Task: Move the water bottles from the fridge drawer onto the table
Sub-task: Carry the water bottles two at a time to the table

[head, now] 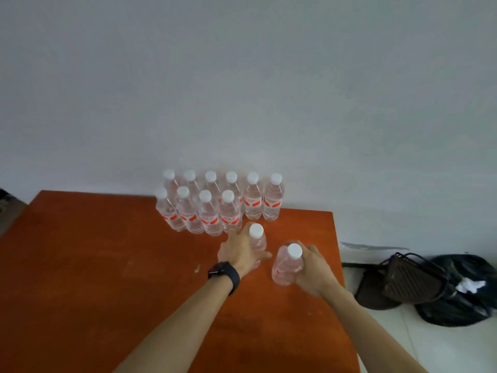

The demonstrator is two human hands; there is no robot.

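Each of your hands grips one bottle, low over the counter (94,265) and just short of the rows.

Your right hand (316,267) is nearer you, fingers wrapped round the right bottle (285,267). Your left hand (238,251), slightly farther on, clasps the left bottle (257,239). Both bottles sit near upright, caps up. Just beyond, the front row (207,214) has four bottles and the back row (252,203) six, so the open spot lies ahead and a touch right, before the two rightmost back bottles. The left bottle looks closest to it.
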